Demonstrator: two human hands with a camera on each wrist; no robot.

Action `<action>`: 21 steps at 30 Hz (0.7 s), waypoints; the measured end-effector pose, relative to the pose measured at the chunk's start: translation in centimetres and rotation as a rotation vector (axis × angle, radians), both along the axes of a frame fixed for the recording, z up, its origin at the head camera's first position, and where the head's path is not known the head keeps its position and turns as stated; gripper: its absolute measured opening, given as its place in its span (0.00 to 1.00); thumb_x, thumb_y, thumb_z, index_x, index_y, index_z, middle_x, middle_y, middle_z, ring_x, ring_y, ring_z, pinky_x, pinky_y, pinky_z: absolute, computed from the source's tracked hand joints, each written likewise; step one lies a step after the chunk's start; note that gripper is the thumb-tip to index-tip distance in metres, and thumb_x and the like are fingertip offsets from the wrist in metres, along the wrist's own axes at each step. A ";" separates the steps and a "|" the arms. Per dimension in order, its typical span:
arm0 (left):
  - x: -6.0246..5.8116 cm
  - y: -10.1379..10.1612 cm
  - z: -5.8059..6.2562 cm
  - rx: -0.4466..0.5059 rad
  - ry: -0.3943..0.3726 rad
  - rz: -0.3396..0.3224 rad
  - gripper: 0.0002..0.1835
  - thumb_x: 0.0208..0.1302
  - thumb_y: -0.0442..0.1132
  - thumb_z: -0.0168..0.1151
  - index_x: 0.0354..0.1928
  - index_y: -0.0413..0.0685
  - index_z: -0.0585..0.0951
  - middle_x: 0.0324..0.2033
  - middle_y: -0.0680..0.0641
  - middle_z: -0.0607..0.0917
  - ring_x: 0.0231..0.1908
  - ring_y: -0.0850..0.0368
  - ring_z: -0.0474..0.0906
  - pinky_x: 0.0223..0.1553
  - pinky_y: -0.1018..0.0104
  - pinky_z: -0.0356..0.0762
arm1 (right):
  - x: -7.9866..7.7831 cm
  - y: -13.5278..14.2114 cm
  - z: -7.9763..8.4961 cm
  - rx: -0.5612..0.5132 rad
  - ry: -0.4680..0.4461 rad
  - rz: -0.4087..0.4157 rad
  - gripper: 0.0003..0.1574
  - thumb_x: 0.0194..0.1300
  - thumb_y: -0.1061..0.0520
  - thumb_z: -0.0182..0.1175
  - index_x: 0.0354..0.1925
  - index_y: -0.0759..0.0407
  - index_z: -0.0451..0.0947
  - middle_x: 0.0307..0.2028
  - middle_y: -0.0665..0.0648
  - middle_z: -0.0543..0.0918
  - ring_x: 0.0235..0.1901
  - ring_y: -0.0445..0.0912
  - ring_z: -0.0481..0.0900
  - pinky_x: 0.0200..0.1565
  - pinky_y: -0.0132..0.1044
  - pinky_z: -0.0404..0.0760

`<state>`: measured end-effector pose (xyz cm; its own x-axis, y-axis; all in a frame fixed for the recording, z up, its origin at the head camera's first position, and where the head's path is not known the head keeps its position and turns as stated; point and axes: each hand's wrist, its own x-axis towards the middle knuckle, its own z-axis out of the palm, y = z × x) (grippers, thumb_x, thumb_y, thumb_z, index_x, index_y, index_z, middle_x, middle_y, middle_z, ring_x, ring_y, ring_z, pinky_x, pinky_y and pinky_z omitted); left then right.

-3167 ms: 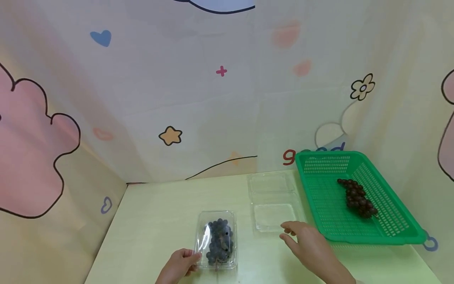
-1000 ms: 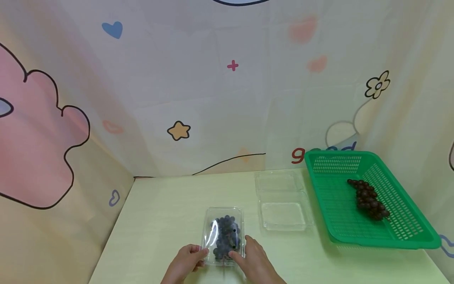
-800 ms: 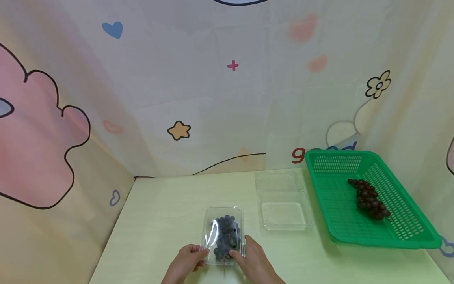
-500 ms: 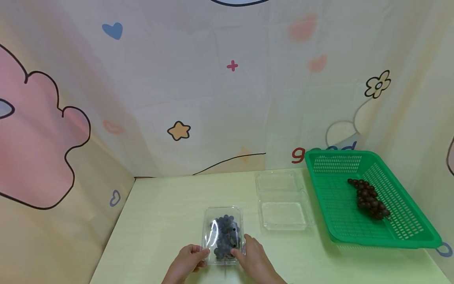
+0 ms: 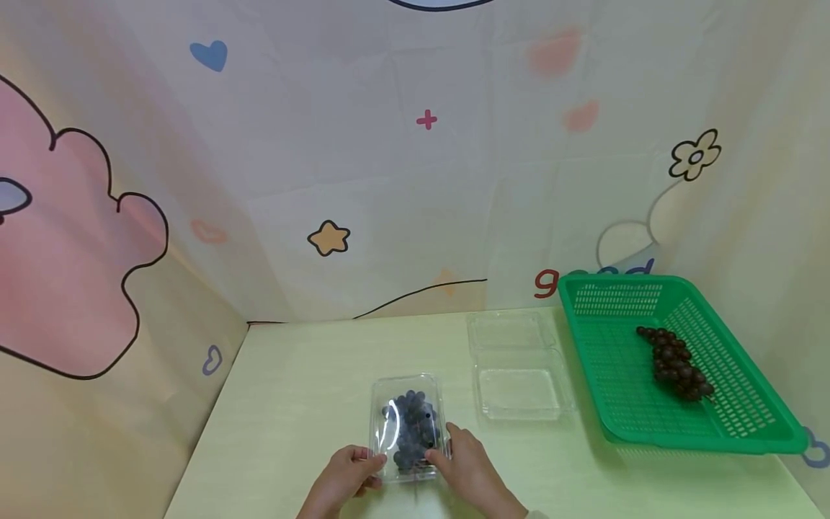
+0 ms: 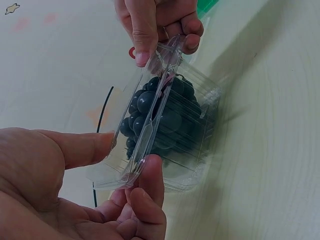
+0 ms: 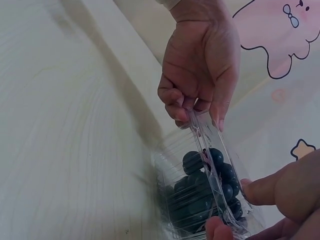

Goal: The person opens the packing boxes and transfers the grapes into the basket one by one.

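I pinch opposite sides of the clear box (image 5: 389, 386), grapes (image 5: 410, 427) inside, near me on the counter (image 5: 292, 404), with my left hand (image 5: 340, 477) and right hand (image 5: 475, 468), and should probably squeeze its rim (image 6: 145, 140) evenly, thumbs (image 6: 82, 149) above, fingers (image 6: 151, 176) below.

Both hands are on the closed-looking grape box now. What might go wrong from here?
1. What looks like a reddish stem lies at the seam of the grape box, so the lid might not latch fully.
2. The left hand and right hand grip its near end; pressing too hard could flex the plastic against the dark grapes.
3. The open box sits close beside the green basket, so a careless reach there might knock it.
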<state>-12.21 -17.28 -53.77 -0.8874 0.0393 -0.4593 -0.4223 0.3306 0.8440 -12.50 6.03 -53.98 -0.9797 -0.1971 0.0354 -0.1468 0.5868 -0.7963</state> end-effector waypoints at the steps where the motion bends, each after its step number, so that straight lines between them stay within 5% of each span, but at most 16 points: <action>1: 0.0 0.0 0.0 -0.003 -0.001 0.001 0.18 0.72 0.46 0.67 0.44 0.37 0.75 0.36 0.43 0.85 0.33 0.54 0.82 0.36 0.62 0.76 | 0.0 0.0 0.0 -0.004 -0.004 0.002 0.40 0.67 0.53 0.69 0.60 0.86 0.68 0.34 0.60 0.76 0.34 0.50 0.73 0.38 0.49 0.79; 21: 0.3 0.0 -0.5 0.034 0.047 -0.030 0.19 0.68 0.46 0.71 0.43 0.37 0.76 0.33 0.44 0.86 0.31 0.56 0.82 0.35 0.62 0.79 | -0.9 0.8 0.3 -0.018 -0.014 0.048 0.43 0.66 0.53 0.70 0.62 0.86 0.67 0.33 0.56 0.75 0.33 0.47 0.71 0.36 0.42 0.77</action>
